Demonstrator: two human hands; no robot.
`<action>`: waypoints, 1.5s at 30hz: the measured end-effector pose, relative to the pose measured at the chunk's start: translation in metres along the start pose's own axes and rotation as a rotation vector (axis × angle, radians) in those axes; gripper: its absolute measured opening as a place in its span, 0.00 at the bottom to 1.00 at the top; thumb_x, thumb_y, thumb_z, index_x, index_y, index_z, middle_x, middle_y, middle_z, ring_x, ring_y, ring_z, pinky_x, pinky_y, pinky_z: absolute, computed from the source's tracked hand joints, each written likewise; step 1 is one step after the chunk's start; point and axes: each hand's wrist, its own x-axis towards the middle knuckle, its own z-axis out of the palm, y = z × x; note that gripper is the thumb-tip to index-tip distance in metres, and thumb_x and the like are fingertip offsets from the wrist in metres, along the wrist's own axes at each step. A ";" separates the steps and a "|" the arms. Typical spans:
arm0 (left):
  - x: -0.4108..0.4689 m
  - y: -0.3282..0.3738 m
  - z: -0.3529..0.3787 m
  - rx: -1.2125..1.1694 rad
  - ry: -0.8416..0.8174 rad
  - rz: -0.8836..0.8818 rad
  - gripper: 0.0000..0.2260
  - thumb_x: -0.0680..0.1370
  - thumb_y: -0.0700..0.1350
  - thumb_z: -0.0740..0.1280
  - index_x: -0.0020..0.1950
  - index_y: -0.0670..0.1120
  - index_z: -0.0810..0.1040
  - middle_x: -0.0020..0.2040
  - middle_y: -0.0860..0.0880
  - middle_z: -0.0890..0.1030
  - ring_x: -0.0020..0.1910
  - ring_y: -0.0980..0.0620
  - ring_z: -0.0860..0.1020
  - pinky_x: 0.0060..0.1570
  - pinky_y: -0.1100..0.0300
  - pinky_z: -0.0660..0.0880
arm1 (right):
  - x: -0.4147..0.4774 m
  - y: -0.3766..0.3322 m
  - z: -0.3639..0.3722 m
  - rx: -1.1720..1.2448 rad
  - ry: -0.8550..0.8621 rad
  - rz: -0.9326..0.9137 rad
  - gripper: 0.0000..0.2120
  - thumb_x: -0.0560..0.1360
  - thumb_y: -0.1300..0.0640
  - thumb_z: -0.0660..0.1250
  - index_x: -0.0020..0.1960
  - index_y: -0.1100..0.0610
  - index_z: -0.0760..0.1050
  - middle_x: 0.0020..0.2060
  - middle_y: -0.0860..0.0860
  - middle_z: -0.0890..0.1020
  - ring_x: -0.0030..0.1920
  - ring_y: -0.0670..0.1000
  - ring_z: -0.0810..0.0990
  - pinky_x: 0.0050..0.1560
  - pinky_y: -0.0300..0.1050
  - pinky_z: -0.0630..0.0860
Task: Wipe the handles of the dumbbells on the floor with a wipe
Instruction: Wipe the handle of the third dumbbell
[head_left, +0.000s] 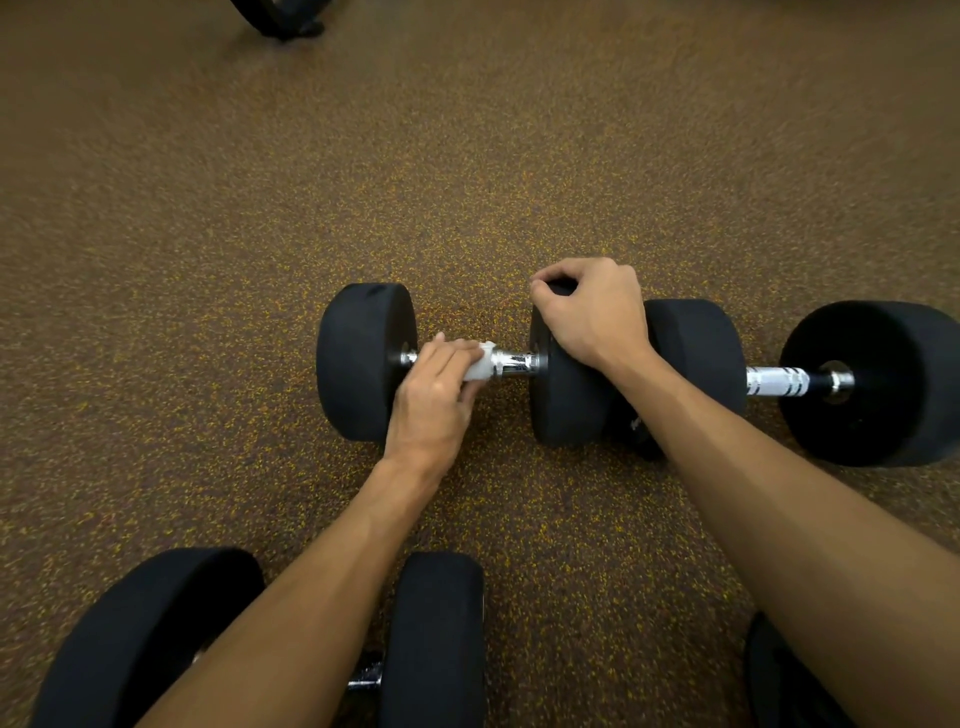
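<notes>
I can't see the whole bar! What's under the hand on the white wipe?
The left hand holds a wipe on the dumbbell's shiny handle. The handle's left part and most of the wipe are covered.

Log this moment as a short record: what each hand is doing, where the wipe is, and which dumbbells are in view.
left grip: holds the wipe on the middle dumbbell's handle
right grip: fingers curled over that dumbbell's right head
right dumbbell: lies on the floor, chrome handle bare, no hand on it
near dumbbell: under the left forearm, handle mostly hidden
floor: brown, yellow-speckled
</notes>
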 end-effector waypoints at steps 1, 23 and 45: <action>0.000 0.001 0.000 -0.005 0.003 0.001 0.17 0.73 0.33 0.80 0.61 0.36 0.84 0.58 0.42 0.85 0.60 0.45 0.83 0.78 0.50 0.68 | 0.000 0.000 0.000 -0.005 0.002 -0.001 0.11 0.78 0.47 0.70 0.54 0.48 0.89 0.49 0.46 0.89 0.53 0.48 0.85 0.56 0.41 0.77; 0.033 0.025 0.008 0.029 -0.311 -0.143 0.14 0.85 0.43 0.67 0.69 0.44 0.84 0.54 0.48 0.79 0.55 0.47 0.74 0.69 0.43 0.72 | 0.001 -0.002 -0.001 0.026 0.002 0.009 0.10 0.77 0.47 0.70 0.52 0.48 0.89 0.49 0.45 0.89 0.52 0.47 0.85 0.57 0.42 0.78; 0.036 0.044 0.014 -0.121 -0.219 -0.192 0.08 0.80 0.40 0.73 0.58 0.43 0.88 0.51 0.48 0.86 0.53 0.46 0.82 0.65 0.46 0.77 | 0.001 -0.002 0.001 0.051 0.003 0.045 0.09 0.76 0.48 0.71 0.50 0.47 0.89 0.48 0.45 0.89 0.53 0.49 0.86 0.60 0.46 0.80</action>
